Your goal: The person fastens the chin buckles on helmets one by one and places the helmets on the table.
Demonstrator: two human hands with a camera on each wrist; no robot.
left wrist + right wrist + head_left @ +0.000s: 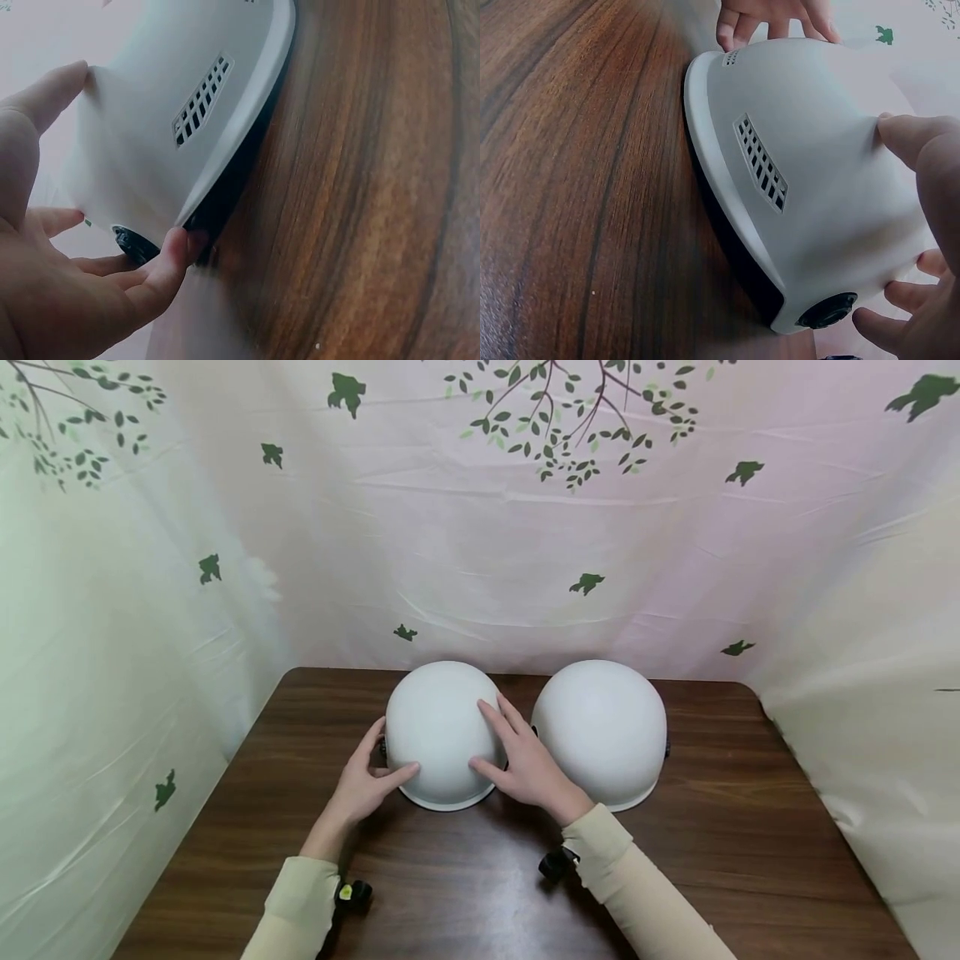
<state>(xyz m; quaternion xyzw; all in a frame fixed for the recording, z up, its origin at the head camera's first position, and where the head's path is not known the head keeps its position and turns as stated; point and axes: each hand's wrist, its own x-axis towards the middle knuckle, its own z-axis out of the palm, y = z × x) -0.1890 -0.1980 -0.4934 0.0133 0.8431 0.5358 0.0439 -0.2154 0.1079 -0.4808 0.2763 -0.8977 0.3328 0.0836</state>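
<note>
Around the left plain-white helmet (442,735), fingers (495,720) rest.

There are two white helmets (442,735), two hands (362,788), two wrist cameras (557,865) and one table (465,893).

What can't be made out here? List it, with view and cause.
Underside of the left helmet: head view, blocked by the helmet itself.
Underside of the right helmet: head view, likewise.
Dark side fitting: left wrist view, partly behind the left hand.
Right hand: right wrist view, cut off by the right edge.
</note>
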